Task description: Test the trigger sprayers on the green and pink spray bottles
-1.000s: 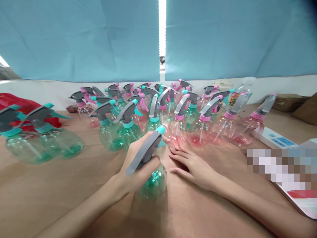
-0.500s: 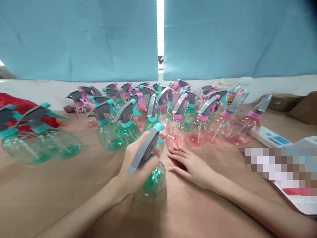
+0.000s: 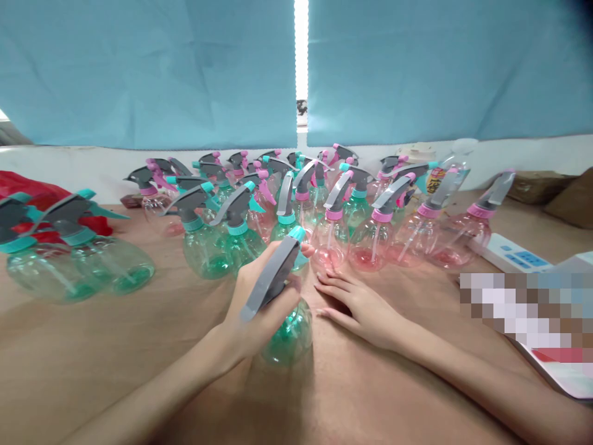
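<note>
My left hand [image 3: 262,303] is wrapped round the neck of a green spray bottle [image 3: 290,337] with a grey and turquoise head. The bottle stands on the brown table [image 3: 361,395], a little right of the wrist. Just to its right, my right hand [image 3: 359,306] lies palm down with fingers spread and holds nothing. Its fingertips are near the base of a pink spray bottle [image 3: 330,244]. Behind both hands stand several more green and pink spray bottles, among them a green one [image 3: 206,250] and a pink one [image 3: 370,247].
Two green bottles [image 3: 132,269] stand at the left before a red bag [image 3: 41,194]. At the right are a white device with blue buttons [image 3: 523,253], a blurred flat object [image 3: 532,315] and brown packages [image 3: 572,198]. Blue cloth [image 3: 152,74] hangs behind.
The camera view has shifted slightly. Both hands keep the same pose, with my left hand still round the bottle and my right hand flat on the table.
</note>
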